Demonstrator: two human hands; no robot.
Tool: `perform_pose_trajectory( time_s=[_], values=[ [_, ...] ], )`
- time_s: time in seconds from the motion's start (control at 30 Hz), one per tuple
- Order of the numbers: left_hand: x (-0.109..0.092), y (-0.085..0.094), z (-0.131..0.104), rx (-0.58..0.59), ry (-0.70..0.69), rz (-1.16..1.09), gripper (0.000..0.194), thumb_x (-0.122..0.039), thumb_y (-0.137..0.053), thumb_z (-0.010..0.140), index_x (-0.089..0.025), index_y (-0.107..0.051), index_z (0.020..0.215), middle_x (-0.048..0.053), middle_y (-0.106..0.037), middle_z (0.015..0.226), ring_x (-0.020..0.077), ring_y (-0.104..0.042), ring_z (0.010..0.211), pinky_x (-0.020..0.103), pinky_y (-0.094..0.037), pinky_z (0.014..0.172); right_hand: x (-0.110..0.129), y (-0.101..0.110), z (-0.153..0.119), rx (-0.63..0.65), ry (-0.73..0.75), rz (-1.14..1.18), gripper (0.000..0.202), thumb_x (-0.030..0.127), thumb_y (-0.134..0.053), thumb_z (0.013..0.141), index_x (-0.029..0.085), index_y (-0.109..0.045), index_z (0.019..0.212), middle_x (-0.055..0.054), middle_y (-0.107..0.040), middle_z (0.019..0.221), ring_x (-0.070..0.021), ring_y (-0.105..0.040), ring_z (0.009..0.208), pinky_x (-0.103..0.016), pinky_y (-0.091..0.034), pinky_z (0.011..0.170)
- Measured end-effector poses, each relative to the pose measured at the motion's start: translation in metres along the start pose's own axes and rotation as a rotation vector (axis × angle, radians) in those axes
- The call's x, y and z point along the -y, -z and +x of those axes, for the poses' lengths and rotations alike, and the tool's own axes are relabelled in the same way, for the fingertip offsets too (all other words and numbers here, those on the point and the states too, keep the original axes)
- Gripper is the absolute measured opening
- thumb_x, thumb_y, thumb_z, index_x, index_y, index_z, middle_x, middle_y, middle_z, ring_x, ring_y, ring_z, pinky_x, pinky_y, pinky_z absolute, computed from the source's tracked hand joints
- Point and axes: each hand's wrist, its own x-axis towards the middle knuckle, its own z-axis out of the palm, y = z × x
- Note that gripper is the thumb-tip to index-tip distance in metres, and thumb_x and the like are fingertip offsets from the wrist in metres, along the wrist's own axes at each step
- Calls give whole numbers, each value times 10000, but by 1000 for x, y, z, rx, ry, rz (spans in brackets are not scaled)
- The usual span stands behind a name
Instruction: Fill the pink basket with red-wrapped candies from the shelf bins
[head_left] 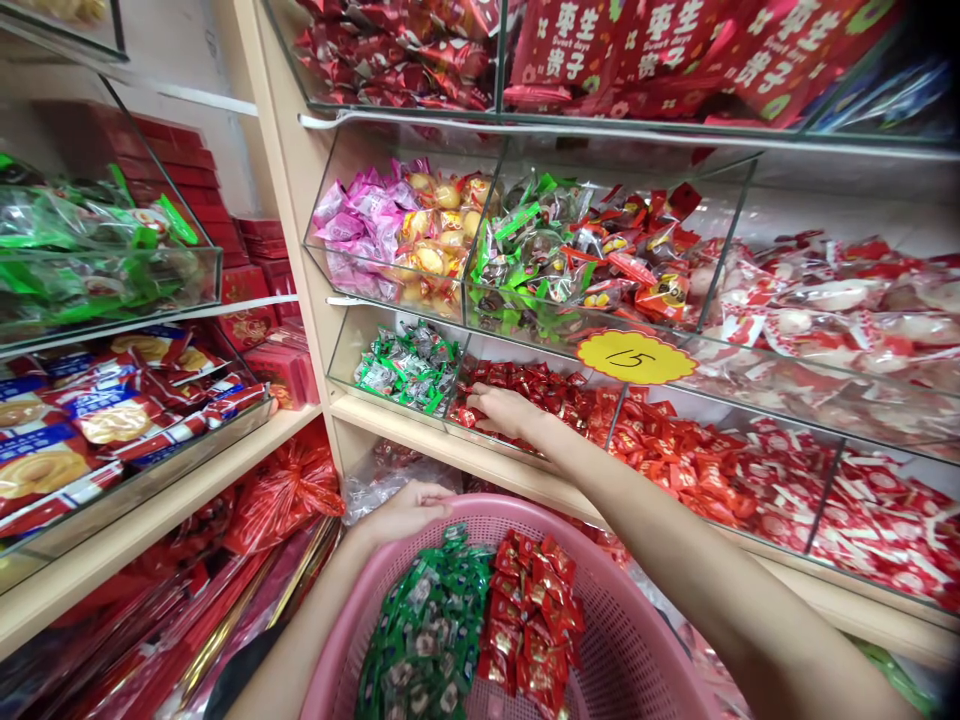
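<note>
Evidently, right hand [504,412] half-curled among red sweets [559,398], near shelf's [405,428] front edge, beside green sweets [411,365] at left corner; whether any gripped, cannot tell. Left hand [411,510] closed over rim of basket [637,600], below front edge. Best gather loosely, basket steady. Shelf pale wood; yellow label [636,357] above; shop shelving crowded.
</note>
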Motion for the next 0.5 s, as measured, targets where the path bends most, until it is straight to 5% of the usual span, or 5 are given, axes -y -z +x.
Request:
perform_pose_trajectory(
  time_s=[0.17, 0.3, 0.5],
  values=[
    [6, 1, 1, 12, 7, -25, 458, -388, -590, 668, -88, -607, 1014, 103, -647, 933, 190, -579, 769, 261, -423, 672, -11, 7, -3, -54, -206, 163, 293, 306, -518, 734, 175, -546, 995, -86, -542, 1030, -179, -526, 908, -224, -373, 702],
    [10, 1, 3, 14, -1, -22, 466, -377, -586, 674, -78, -592, 1030, 107, -639, 956, 194, -577, 799, 264, -420, 692, -9, 12, -7, 60, -498, 252, 267, 317, -562, 678, 144, -594, 879, -89, -601, 927, -189, -543, 865, -228, -388, 665],
    [6, -1, 1, 10, 4, 12, 436, -374, -570, 684, -89, -604, 1012, 82, -654, 902, 175, -577, 742, 241, -413, 646, 10, 9, -6, 107, -679, 294, 384, 350, -595, 638, 95, -586, 924, -154, -589, 955, -212, -577, 810, -245, -427, 592]
  ],
)
